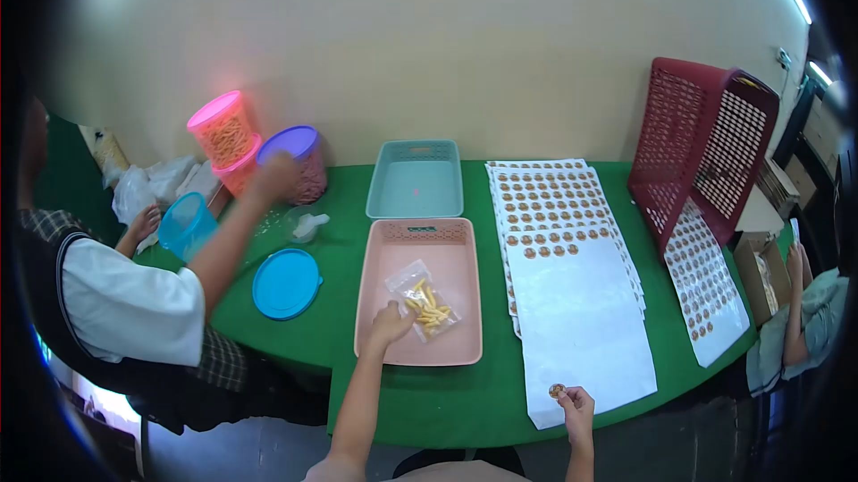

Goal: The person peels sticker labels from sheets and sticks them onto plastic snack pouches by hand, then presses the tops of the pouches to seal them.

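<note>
Left hand (391, 323) is on the clear pouch (424, 301) in the pink tray (464, 254), can't tell if gripping, so I'd press the film flat and keep the right hand (579, 401) pinching the round sticker (558, 391) rim-only.

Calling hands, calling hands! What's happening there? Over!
Left hand at clear plastic bag of yellow sticks, in pink rectangular tray. Right hand pinching round brown sticker. In the way: left hand overlapping bag's edge.
</note>
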{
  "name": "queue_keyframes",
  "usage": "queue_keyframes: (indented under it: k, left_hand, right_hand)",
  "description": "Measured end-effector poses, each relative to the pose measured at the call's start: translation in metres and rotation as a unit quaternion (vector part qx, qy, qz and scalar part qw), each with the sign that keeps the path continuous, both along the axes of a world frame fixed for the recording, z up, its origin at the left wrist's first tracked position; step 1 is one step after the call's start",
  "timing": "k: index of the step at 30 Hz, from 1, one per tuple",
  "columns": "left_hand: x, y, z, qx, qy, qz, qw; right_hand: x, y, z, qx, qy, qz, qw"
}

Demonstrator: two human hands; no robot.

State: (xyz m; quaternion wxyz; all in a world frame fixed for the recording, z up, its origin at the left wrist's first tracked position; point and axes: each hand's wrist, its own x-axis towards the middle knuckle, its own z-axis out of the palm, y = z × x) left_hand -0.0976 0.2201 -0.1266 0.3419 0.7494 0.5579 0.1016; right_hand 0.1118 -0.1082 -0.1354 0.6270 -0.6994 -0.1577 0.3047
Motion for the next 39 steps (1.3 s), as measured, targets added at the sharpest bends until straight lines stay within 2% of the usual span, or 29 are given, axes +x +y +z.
queue_keyframes:
  k: [1,3,4,6,7,8,9,10,12,13,15,18,20,23,25,26,27,29,30,36,39]
  left_hand:
    - [0.013,0.005,0.009,-0.001,-0.001,-0.009,1.0]
    - [0.037,0.007,0.024,-0.134,0.01,0.091,0.987]
    - [0.042,0.009,0.016,-0.134,0.009,0.083,0.987]
    - [0.052,0.021,-0.018,-0.01,-0.029,0.118,0.993]
    - [0.055,0.029,-0.026,-0.014,-0.025,0.113,0.993]
    - [0.057,0.038,-0.03,-0.118,-0.123,0.062,0.983]
    - [0.057,0.042,-0.03,-0.217,-0.222,0.012,0.951]
    - [0.057,0.038,-0.031,-0.218,-0.219,0.012,0.951]
    - [0.063,0.027,-0.031,-0.029,-0.423,0.0,0.906]
    - [0.063,0.014,-0.017,-0.031,-0.42,-0.003,0.907]
    - [0.061,-0.025,0.044,-0.045,-0.538,0.027,0.841]
    - [0.059,-0.072,0.087,-0.085,-0.539,0.018,0.838]
    - [0.057,-0.104,0.11,-0.102,-0.542,0.004,0.834]
    - [0.055,-0.123,0.107,-0.142,-0.524,-0.038,0.839]
    - [0.055,-0.138,0.111,-0.175,-0.563,-0.052,0.806]
    - [0.052,-0.145,0.117,-0.184,-0.537,-0.074,0.82]
    - [0.051,-0.149,0.117,-0.187,-0.537,-0.074,0.819]
    - [0.052,-0.158,0.114,-0.125,-0.541,-0.114,0.824]
    - [0.051,-0.161,0.114,-0.113,-0.514,-0.121,0.841]
    - [0.058,-0.173,0.115,-0.248,-0.527,-0.114,0.805]
    - [0.068,-0.186,0.12,-0.224,-0.526,-0.123,0.811]
  right_hand:
    - [-0.001,-0.001,0.004,0.012,0.002,-0.009,1.0]
    - [-0.002,-0.007,0.009,0.023,0.002,-0.025,0.999]
    - [-0.002,-0.009,0.009,0.011,-0.007,-0.023,1.0]
    - [-0.001,-0.011,0.007,0.002,-0.02,-0.024,1.0]
    - [-0.002,-0.014,0.009,-0.002,-0.016,-0.028,0.999]
    - [-0.002,-0.015,0.014,0.007,-0.018,-0.025,0.999]
    - [-0.001,-0.013,0.018,0.019,-0.023,-0.02,0.999]
    - [0.0,-0.012,0.021,0.025,-0.025,-0.02,0.999]
    - [0.0,-0.005,0.034,0.042,-0.024,-0.011,0.999]
    - [0.0,0.0,0.042,0.059,-0.026,-0.001,0.998]
    - [-0.002,0.012,0.068,0.085,-0.028,0.011,0.996]
    - [-0.016,0.029,0.107,0.102,-0.021,0.059,0.993]
    - [-0.027,0.043,0.135,0.177,-0.005,0.11,0.978]
    - [-0.037,0.059,0.154,0.213,0.001,0.161,0.964]
    - [-0.038,0.069,0.154,0.2,-0.006,0.174,0.964]
    - [-0.038,0.072,0.154,0.19,-0.012,0.192,0.963]
    - [-0.04,0.074,0.156,0.188,-0.011,0.191,0.963]
    - [-0.041,0.075,0.158,0.207,0.005,0.193,0.959]
    - [-0.04,0.074,0.159,0.205,0.002,0.19,0.96]
    - [-0.034,0.051,0.159,0.197,-0.013,0.171,0.965]
    - [-0.033,0.04,0.155,0.198,-0.03,0.12,0.972]
